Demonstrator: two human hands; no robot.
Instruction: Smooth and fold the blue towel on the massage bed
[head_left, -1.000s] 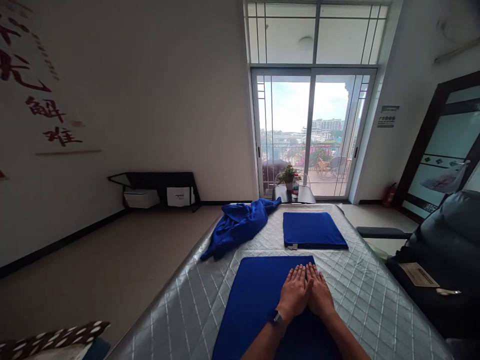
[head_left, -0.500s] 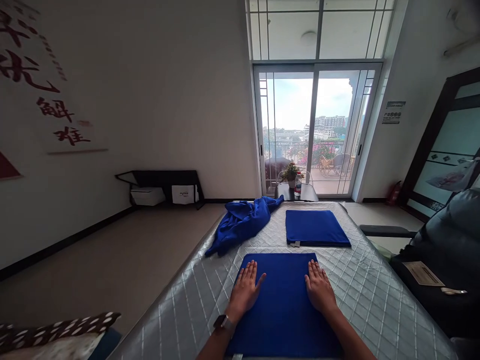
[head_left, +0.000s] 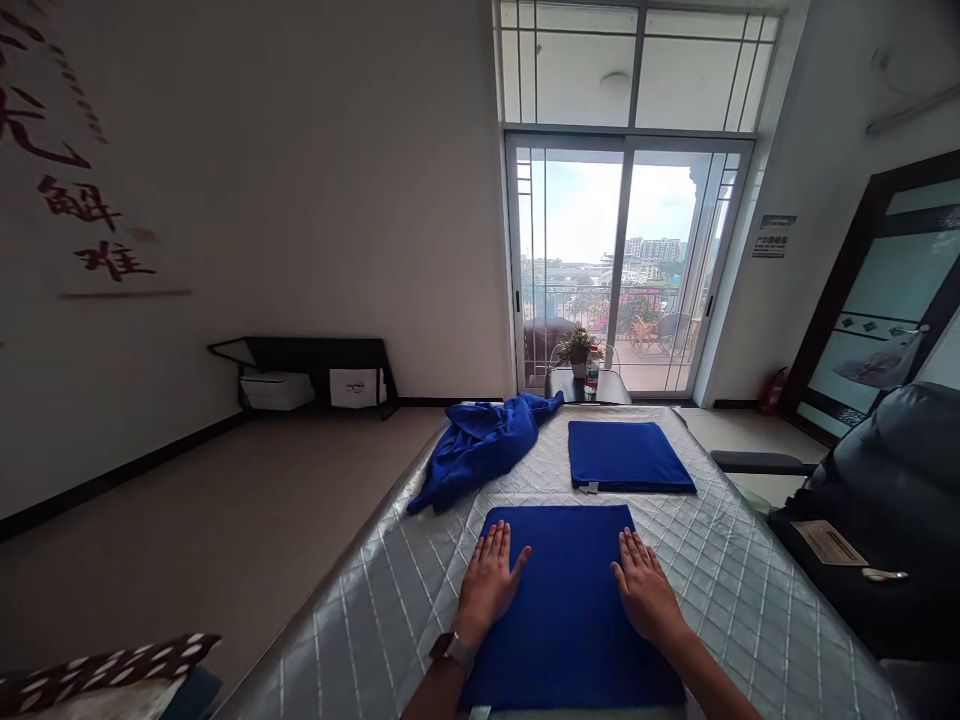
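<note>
The left hand [head_left: 487,585] and right hand [head_left: 648,592] lie flat, palms down, thumbs spread, gripping nothing, along opposite edges of a dark-blue, folded rectangular cloth [head_left: 562,610] at bottom centre. Even pressure from both palms should smooth it without skewing its edges. Beneath is a silver quilted mattress [head_left: 750,590]; beyond, right of centre, a neat blue fabric rectangle [head_left: 630,455]; near centre, a crumpled blue cloth [head_left: 480,450].
</note>
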